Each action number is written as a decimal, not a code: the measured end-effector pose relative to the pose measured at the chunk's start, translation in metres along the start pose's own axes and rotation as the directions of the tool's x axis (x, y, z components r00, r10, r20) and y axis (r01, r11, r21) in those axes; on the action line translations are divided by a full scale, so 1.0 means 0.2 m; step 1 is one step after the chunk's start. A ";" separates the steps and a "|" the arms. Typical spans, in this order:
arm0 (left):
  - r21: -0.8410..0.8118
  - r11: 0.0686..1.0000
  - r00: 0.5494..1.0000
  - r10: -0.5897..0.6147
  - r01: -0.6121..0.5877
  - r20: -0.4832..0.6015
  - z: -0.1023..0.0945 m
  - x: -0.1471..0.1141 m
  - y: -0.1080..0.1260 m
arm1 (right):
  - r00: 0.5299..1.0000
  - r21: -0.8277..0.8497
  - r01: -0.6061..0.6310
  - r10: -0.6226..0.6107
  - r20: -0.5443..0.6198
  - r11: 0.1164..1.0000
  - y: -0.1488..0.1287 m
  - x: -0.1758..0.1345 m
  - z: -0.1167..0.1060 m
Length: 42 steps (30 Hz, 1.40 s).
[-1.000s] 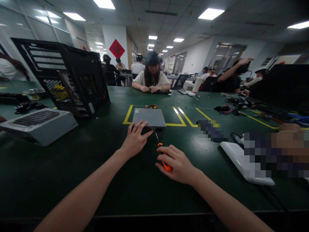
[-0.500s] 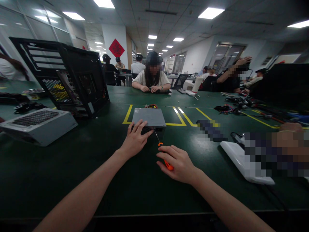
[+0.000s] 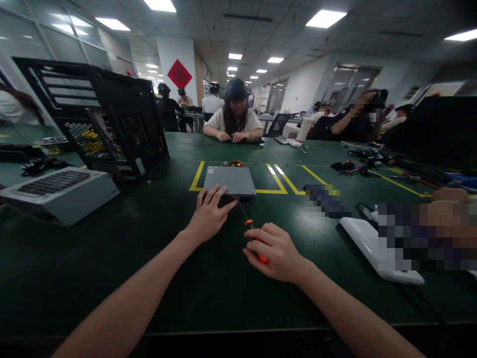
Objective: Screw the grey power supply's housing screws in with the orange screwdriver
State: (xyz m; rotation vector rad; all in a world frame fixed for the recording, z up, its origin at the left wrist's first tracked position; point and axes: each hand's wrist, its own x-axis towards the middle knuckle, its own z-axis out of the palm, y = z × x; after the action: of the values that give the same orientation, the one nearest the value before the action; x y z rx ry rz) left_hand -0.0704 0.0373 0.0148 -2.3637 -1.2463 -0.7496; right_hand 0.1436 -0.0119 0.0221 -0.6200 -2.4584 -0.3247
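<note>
Box [image 3: 229,180] on table [image 3: 216,303]: the green table fills the low part of the frame. The gray box lies flat on it near the middle, over the near strip of yellow tape [image 3: 270,192].
Case [image 3: 112,94]: big and black, standing at the upper left, well apart from the box.
Vent box [image 3: 82,199]: gray too, at the left side of the frame, just in front of the case.
White slab [image 3: 363,243]: lying at the right, well apart from both hands.
Left hand [image 3: 208,216]: fingers spread, tips on top of the box at its near left edge, thumb by the near side. I cannot tell how hard it pushes.
Right hand [image 3: 276,253]: just right of the middle, fingers curled around the handle, pinching the screwdriver.
Screwdriver [image 3: 249,223]: orange and black, leaning up and left, its thin rod pointing at the near side of the box.
Wires [image 3: 234,163]: a small bunch behind the box.
Tip: by the left thumb; too small to tell if it touches a screw.
Good way: I think the box should be held firm so it can't slide. Line the rod up straight, push gently and twist slowly. A slanted rod could slip and poke the thumb, so a bit more room there would help.
</note>
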 end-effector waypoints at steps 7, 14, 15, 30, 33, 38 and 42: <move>0.012 1.000 1.000 0.002 -0.002 0.008 0.00 0.00 0.01 | 1.000 0.006 -0.008 0.008 -0.003 1.000 0.00 0.00 -0.01; 0.017 1.000 1.000 -0.003 0.003 0.010 0.00 0.00 0.01 | 0.999 0.023 -0.007 0.008 -0.035 1.000 0.00 0.01 -0.01; 0.015 1.000 1.000 -0.003 0.003 0.009 0.00 0.00 0.01 | 0.999 0.025 -0.008 0.009 -0.043 1.000 0.00 0.01 -0.01; -0.036 0.999 0.983 -0.029 0.036 0.183 -0.01 -0.04 -0.03 | 0.947 0.112 -0.021 0.056 -0.318 0.994 -0.01 -0.01 -0.05; 0.013 1.000 0.963 -0.027 0.025 0.267 0.04 -0.03 -0.02 | 0.945 0.119 -0.018 0.056 -0.322 0.993 -0.01 0.00 -0.05; 0.075 0.997 0.944 -0.042 0.019 0.327 0.07 -0.02 0.00 | 0.942 0.133 0.003 0.042 -0.333 0.991 -0.01 0.01 -0.05; 0.024 0.998 0.935 -0.069 0.064 0.347 0.07 -0.02 0.00 | 0.941 0.138 0.010 0.037 -0.336 0.990 -0.02 0.01 -0.05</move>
State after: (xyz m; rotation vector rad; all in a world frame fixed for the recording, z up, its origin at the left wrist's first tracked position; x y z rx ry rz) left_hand -0.0691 0.0424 0.0020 -2.5298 -1.4696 -0.3460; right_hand 0.1463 -0.0180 0.0309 -0.4778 -2.1241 -0.2311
